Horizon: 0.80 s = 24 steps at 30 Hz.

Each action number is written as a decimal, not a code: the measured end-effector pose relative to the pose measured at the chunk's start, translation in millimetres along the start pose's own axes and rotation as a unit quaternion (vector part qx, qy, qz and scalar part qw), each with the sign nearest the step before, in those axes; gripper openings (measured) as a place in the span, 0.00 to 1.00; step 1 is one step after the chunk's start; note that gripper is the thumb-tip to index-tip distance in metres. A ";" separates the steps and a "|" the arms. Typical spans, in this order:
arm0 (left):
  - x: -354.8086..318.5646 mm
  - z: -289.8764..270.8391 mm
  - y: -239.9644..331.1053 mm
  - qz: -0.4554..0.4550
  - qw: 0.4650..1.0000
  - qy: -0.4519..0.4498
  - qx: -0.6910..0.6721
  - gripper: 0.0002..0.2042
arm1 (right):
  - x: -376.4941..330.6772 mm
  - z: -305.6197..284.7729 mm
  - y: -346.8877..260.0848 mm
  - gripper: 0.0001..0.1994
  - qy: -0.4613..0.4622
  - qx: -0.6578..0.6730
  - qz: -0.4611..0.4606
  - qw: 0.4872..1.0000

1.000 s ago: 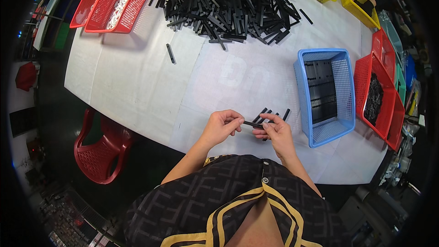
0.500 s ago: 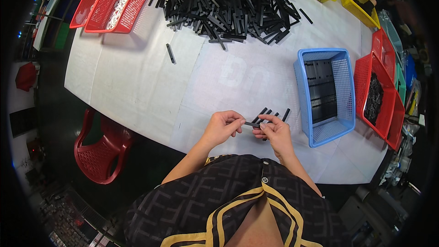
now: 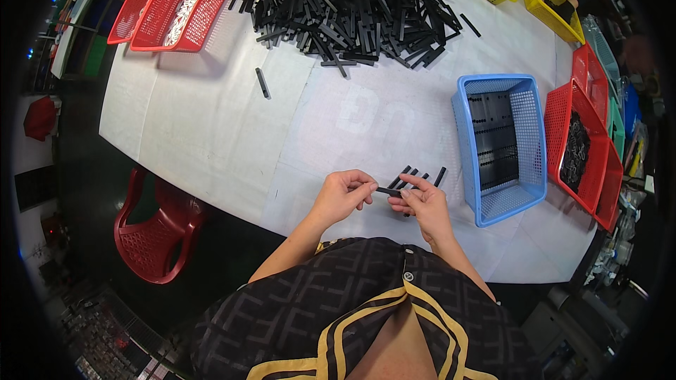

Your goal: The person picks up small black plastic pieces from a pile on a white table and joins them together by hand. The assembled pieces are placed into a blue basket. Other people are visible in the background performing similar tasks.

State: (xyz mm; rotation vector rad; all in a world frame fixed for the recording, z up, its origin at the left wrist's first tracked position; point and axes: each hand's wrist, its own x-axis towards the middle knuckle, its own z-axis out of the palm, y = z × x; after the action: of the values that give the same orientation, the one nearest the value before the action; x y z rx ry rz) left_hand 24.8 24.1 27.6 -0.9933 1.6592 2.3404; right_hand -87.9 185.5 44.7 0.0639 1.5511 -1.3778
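Observation:
Between my two hands, just above the near part of the table, is a short black bar (image 3: 388, 191). My left hand (image 3: 346, 194) pinches its left end between thumb and fingers. The right end sits in the closed fingers of my right hand (image 3: 421, 203). Several more black bars (image 3: 440, 176) lie on the table beside and partly behind my right hand. To the right stands a blue plastic basket (image 3: 467, 151), with rows of black bars (image 3: 495, 141) packed neatly inside it.
A large heap of loose black bars (image 3: 352, 10) covers the far middle of the table, and one stray bar (image 3: 263, 83) lies apart. Red baskets (image 3: 211, 21) stand far left, more red baskets (image 3: 556, 127) at right, yellow baskets (image 3: 546, 14) far right. A red chair (image 3: 158, 229) is left.

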 end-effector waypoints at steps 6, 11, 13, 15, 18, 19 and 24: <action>1.7 1.7 1.2 0.003 1.000 0.006 0.010 0.08 | 0.9 -1.0 0.5 0.19 0.005 0.027 0.004 1.000; 2.0 3.4 3.8 0.004 1.000 0.011 0.018 0.08 | 0.4 -2.4 -0.8 0.19 0.001 0.041 -0.001 0.999; 1.2 4.8 5.0 0.010 1.000 0.015 0.016 0.08 | 1.8 -4.2 1.7 0.18 -0.002 0.039 0.000 0.999; 0.6 5.5 6.5 0.017 0.999 0.013 0.024 0.07 | 2.3 -4.7 1.8 0.18 -0.001 0.038 -0.003 0.999; -0.7 6.4 5.5 0.032 0.999 0.014 0.031 0.07 | 2.4 -5.5 2.4 0.18 -0.005 0.039 -0.004 0.999; -0.7 6.5 4.6 0.039 0.999 0.014 0.032 0.07 | 2.6 -5.7 2.8 0.18 -0.007 0.039 -0.005 0.999; -1.6 6.3 4.8 0.038 0.999 0.014 0.029 0.07 | 1.3 -4.5 1.0 0.18 -0.002 0.046 0.002 0.999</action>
State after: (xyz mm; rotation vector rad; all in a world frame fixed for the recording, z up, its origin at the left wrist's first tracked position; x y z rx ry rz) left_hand 21.1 28.1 33.6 -0.9739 1.7954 2.3203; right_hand -90.6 188.5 42.4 0.1213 1.4825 -1.4453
